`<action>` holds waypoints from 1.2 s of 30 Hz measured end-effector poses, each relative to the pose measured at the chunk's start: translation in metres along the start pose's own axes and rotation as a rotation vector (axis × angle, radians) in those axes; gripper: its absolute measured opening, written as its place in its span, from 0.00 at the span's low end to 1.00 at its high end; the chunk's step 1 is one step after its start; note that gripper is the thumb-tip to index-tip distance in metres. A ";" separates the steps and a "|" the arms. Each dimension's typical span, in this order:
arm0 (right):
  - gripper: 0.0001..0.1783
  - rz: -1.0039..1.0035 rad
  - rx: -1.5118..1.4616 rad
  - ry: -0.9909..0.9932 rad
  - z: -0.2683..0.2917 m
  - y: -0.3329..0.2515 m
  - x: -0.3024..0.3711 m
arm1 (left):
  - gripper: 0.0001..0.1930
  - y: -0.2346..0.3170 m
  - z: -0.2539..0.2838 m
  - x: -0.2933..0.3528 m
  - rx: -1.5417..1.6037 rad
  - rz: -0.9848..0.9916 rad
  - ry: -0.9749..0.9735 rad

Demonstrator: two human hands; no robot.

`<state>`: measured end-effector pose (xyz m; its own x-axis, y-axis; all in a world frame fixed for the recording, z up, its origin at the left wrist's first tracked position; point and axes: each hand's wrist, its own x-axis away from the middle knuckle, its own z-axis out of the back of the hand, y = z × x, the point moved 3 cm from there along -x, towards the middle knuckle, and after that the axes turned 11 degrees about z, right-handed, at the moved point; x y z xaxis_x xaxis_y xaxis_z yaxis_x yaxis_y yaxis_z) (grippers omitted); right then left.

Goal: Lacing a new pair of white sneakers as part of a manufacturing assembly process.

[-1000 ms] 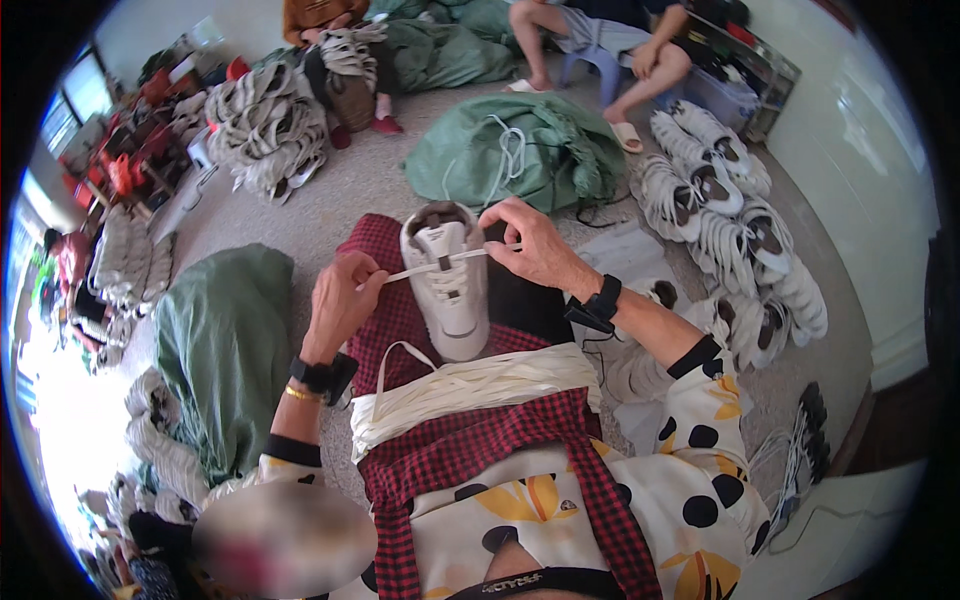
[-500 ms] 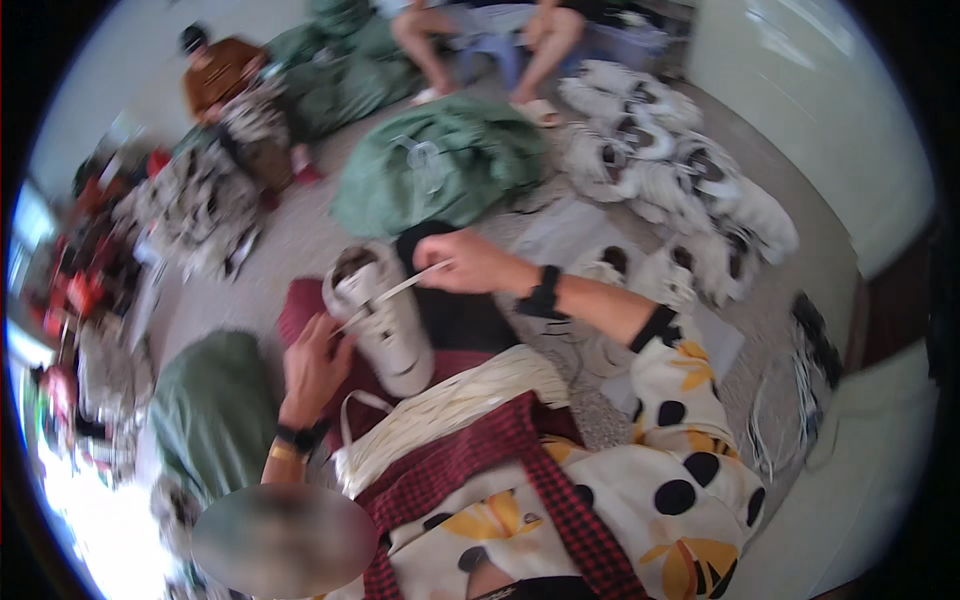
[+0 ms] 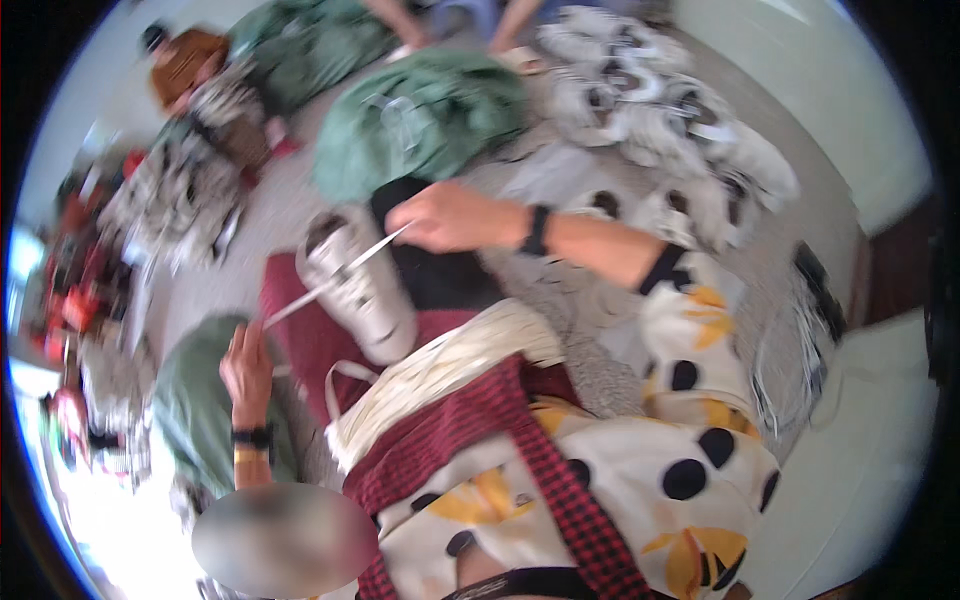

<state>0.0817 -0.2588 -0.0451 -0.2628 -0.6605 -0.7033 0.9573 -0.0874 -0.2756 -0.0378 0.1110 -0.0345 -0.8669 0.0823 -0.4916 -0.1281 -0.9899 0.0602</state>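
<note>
A cream lace-up shoe (image 3: 378, 318) rests on my lap over the dark red cloth, its opening pointing away from me. A white shoelace (image 3: 302, 301) crosses the shoe's upper part, pulled out to both sides. My left hand (image 3: 247, 374) pinches its left length, out beyond the lap. Above and right of the shoe, my right hand (image 3: 452, 217) is closed on the other length with its fingers together. Nearer to me, a bundle of cream laces (image 3: 455, 375) lies across my lap, one loop sticking out on the left.
Several white shoes (image 3: 655, 125) are piled at the far right, others on the floor nearer. Green sacks (image 3: 425, 115) lie ahead and a green bundle (image 3: 195, 410) at left. White cords (image 3: 785, 365) lie at right. A person (image 3: 190, 70) sits far left; another person's legs show ahead.
My left hand has moved out left and toward me, drawing its length of lace longer. My right hand still grips the other length. The whole view has shifted slightly.
</note>
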 end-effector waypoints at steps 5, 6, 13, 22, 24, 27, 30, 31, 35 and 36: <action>0.05 0.060 0.223 -0.181 0.031 0.007 0.007 | 0.06 -0.047 0.044 0.014 -0.053 0.146 0.059; 0.06 0.022 0.221 -0.188 0.035 0.010 0.012 | 0.07 -0.054 0.046 0.020 -0.031 0.165 0.036; 0.08 -0.129 0.401 -0.140 0.119 0.044 0.043 | 0.09 -0.141 0.112 0.082 -0.100 0.381 0.147; 0.09 -0.301 0.838 -0.112 0.264 0.054 0.100 | 0.08 -0.163 0.134 0.097 -0.278 0.384 0.316; 0.10 -0.272 1.007 -0.240 0.268 0.038 0.090 | 0.10 -0.157 0.136 0.099 -0.354 0.281 0.444; 0.10 -0.101 1.164 0.010 0.259 0.019 0.076 | 0.11 -0.137 0.131 0.097 -0.257 0.418 0.549; 0.12 -0.290 0.930 0.576 0.222 -0.002 0.071 | 0.12 -0.090 0.114 0.081 -0.047 0.523 0.622; 0.10 -0.208 0.823 0.655 0.201 0.007 0.079 | 0.12 -0.071 0.101 0.065 0.140 0.580 0.637; 0.04 -0.441 -0.047 0.458 0.064 0.004 0.025 | 0.12 -0.012 0.031 0.009 0.540 0.511 0.440; 0.04 -0.381 -0.188 0.414 0.036 0.002 0.005 | 0.11 0.007 0.017 -0.002 0.774 0.551 0.320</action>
<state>0.0866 -0.2894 -0.0253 -0.6449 -0.2596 -0.7189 0.7586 -0.1026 -0.6435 -0.0457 0.1059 -0.0181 -0.7439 -0.5128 -0.4285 -0.1246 -0.5235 0.8429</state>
